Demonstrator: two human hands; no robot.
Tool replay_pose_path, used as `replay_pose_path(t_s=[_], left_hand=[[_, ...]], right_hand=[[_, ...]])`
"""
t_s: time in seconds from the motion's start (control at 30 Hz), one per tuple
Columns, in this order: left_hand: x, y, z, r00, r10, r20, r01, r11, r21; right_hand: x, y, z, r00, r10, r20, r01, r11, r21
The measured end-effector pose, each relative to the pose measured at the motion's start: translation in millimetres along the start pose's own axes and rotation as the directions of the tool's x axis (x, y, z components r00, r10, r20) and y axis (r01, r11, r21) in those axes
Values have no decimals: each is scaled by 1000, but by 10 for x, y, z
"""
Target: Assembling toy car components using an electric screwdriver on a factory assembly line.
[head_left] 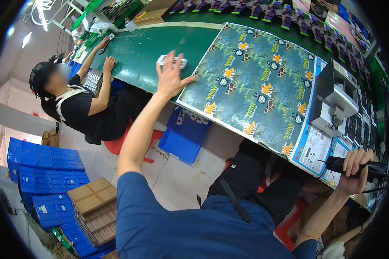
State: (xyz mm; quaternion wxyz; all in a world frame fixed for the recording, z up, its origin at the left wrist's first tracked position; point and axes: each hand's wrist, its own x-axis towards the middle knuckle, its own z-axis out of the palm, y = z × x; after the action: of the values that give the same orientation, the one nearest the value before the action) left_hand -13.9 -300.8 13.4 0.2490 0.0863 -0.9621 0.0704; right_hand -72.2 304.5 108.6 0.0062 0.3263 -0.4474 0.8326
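My left hand [170, 80] reaches out over the green bench with its fingers spread. Under or just behind the fingertips lies a small white plastic part [183, 63]; whether they touch it I cannot tell. At the far right, my right hand [353, 167] is closed around a black electric screwdriver [334, 164], whose thin bit points left. Between my hands lies a mat [250, 82] printed with animals and leaves. A grey-and-white machine or fixture [333, 105] with a metal block stands beyond the screwdriver, at the mat's right edge.
Left of me a person in a black cap [65, 82] works at the same green bench [134, 47]. Purple-and-black pieces [285, 19] line the far side. Below the bench sits a blue tray [181, 140] with white parts. Blue crates [52, 185] and a cardboard box [92, 196] stand lower left.
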Motion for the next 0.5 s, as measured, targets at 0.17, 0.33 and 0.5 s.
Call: replay_pose_path(t_s=[0.17,0.33,0.5], left_hand=[[-343,86,65,943,-283,-174,231,934,-272],[-246,542,38,979,-160,-126,101,918,-384],[-442,1936,-653,956,30,-290,-208,769,-604]], right_hand=[[-113,-99,-67,1000,21,-10,-21,1000,-1],[-373,-459,-105,1000,-22,2,22,1000,12],[-434,-664,-99,995,101,19,-101,995,-2]])
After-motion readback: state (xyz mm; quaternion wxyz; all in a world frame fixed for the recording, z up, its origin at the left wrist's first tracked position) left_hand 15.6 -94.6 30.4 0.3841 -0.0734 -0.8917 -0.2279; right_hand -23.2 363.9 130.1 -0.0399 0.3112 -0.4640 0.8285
